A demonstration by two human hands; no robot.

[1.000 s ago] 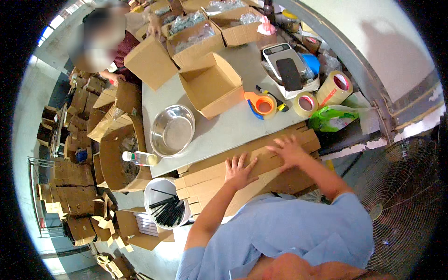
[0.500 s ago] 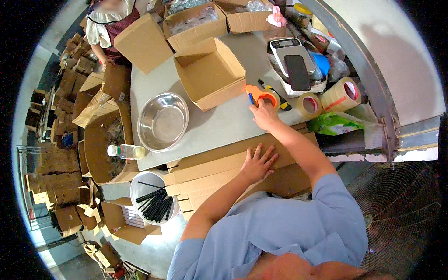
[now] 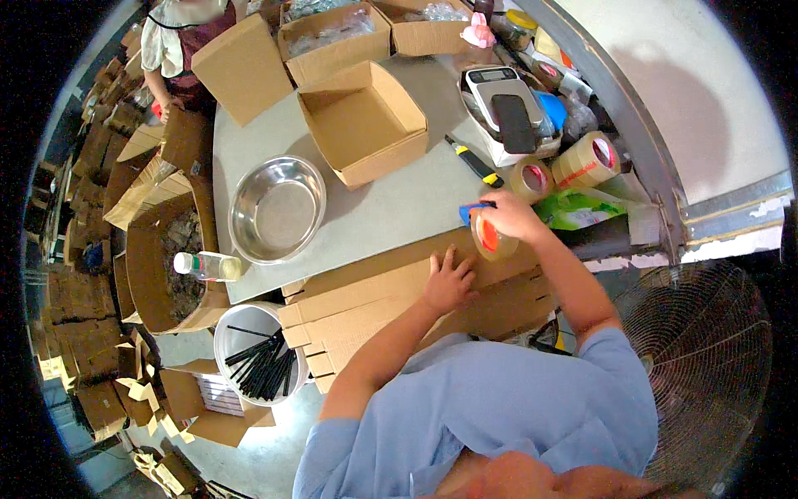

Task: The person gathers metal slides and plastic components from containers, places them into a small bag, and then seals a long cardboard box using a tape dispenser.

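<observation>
My right hand (image 3: pixel 512 216) is closed around a tape dispenser (image 3: pixel 489 237) with blue and orange parts and a roll of clear tape. It holds the dispenser over the right end of the flattened cardboard (image 3: pixel 357 291). On that same cardboard, left of the dispenser, my left hand (image 3: pixel 450 283) lies with its fingers spread. A black and yellow utility knife (image 3: pixel 475 163) rests on the table just beyond my right hand. Farther off stands an open, shallow cardboard box (image 3: pixel 366 125).
A steel bowl (image 3: pixel 278 208) and a bottle (image 3: pixel 208 266) are to the left. Black sticks fill a white bucket (image 3: pixel 220 341). Tape rolls (image 3: pixel 586 160), a scale (image 3: pixel 490 87) and a phone (image 3: pixel 514 123) line the right. A person (image 3: pixel 179 58) stands far left; a fan (image 3: pixel 698 374) is near right.
My right hand has lifted the tape dispenser from beside the utility knife and brought it nearer, over the cardboard. The knife now lies uncovered. My left hand stays on the cardboard.
</observation>
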